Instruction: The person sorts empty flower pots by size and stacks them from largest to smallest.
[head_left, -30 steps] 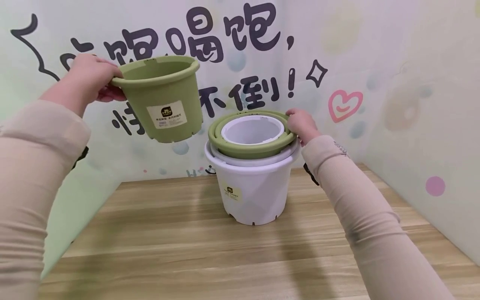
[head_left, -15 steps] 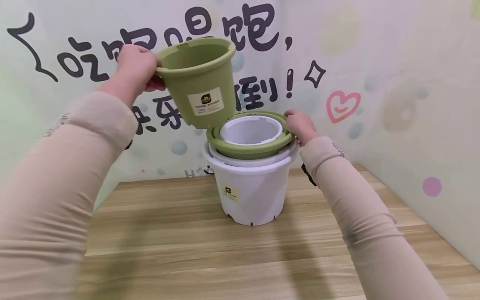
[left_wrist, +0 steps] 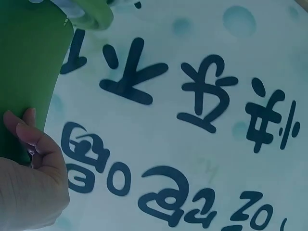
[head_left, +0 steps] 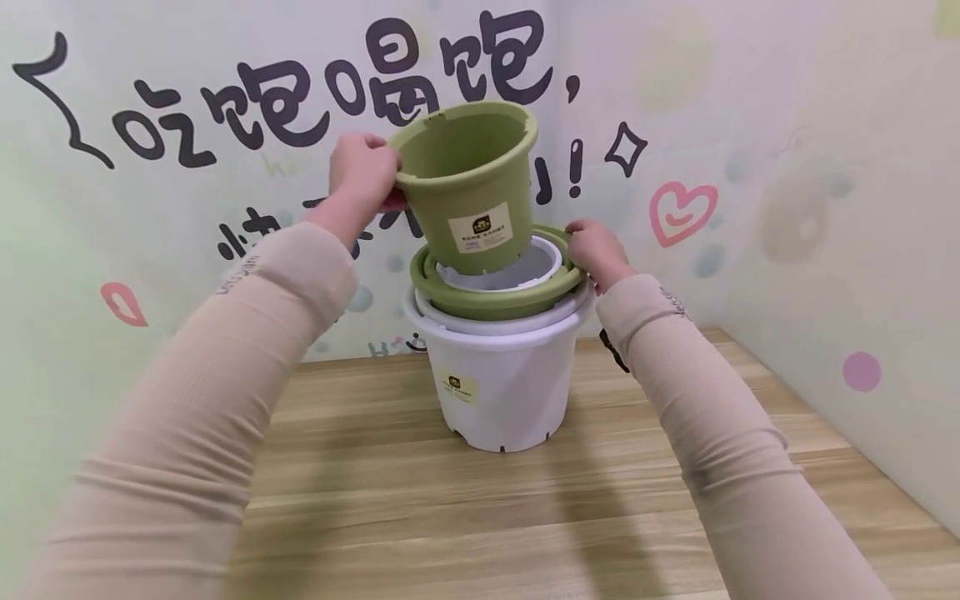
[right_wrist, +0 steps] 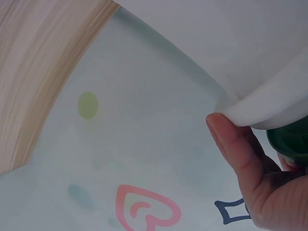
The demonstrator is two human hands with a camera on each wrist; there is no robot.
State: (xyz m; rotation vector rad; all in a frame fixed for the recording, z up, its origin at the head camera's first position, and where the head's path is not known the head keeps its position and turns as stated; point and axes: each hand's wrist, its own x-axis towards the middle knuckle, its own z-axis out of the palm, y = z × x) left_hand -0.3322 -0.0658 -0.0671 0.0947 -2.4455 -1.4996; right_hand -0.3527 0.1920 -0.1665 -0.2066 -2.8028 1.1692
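Note:
In the head view my left hand [head_left: 365, 171] grips the left rim of a green flowerpot [head_left: 435, 218], slightly tilted above a stack of nested flowerpots. Its base overlaps the mouth of a small white flowerpot [head_left: 542, 265]. Around that one sit green flowerpot rims [head_left: 487, 307], inside a large white flowerpot [head_left: 517, 383] standing on the table. My right hand [head_left: 597, 250] holds the stack's right side at the rims. The right wrist view shows the thumb [right_wrist: 236, 147] touching a white rim [right_wrist: 274, 98]. In the left wrist view, fingers curl against the green pot [left_wrist: 29, 72].
The wooden table [head_left: 420, 517] runs back to a printed wall [head_left: 787, 308] with dark lettering and a pink heart [head_left: 683, 214]. Side walls close in the table left and right.
My left hand has carried the green flowerpot rightward, first rising and then lowering, from left of the stack to over it. My right hand has kept its place on the stack.

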